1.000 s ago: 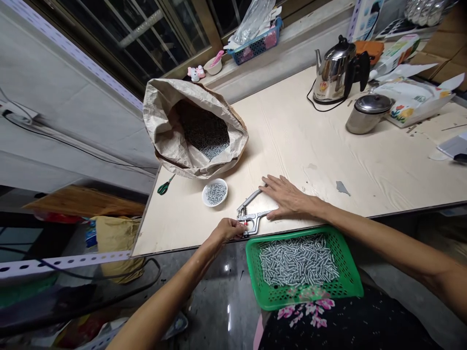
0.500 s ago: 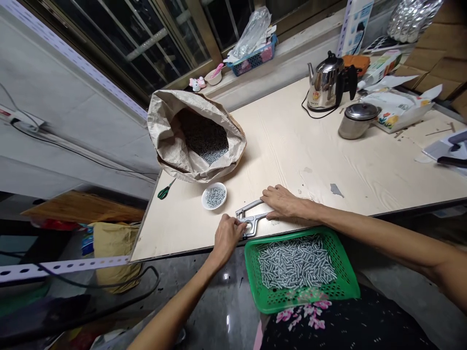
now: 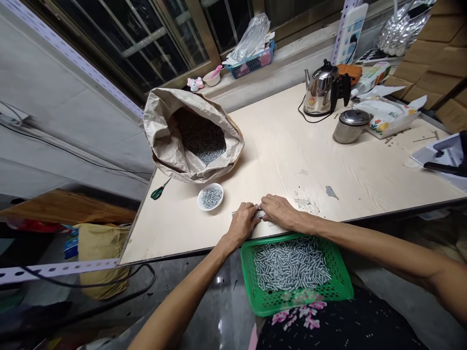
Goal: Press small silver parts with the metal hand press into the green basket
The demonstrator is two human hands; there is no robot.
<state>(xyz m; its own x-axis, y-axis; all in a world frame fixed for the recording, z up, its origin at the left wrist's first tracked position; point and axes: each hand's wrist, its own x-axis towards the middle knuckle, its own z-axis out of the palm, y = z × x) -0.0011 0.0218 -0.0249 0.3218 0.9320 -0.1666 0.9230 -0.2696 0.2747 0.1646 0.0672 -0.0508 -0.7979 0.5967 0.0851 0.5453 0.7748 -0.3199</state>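
My left hand [image 3: 242,222] and my right hand [image 3: 279,211] are close together at the table's front edge. Both have their fingers closed around a silver plier-like metal tool [image 3: 260,213]. The hands cover most of it, so only small parts show. Just below, a green plastic basket [image 3: 248,287] full of small metal screw-like pieces [image 3: 292,265] rests against the table edge. To the left of my hands stands a white bowl [image 3: 200,203] with more of these pieces [image 3: 211,198]. Behind it, a large open paper sack [image 3: 164,141] holds a heap of similar pieces [image 3: 209,155].
Green-handled scissors [image 3: 157,193] lie at the table's left edge. Further back on the right are a steel kettle [image 3: 320,95] with a cord, a lidded metal pot [image 3: 350,127] and a flowered packet [image 3: 383,121]. A blue basket [image 3: 251,65] sits on the windowsill.
My left hand has moved up and right, up against my right hand, and now covers the tool. The tool's spread handles, visible before, are mostly hidden. The view has shifted slightly.
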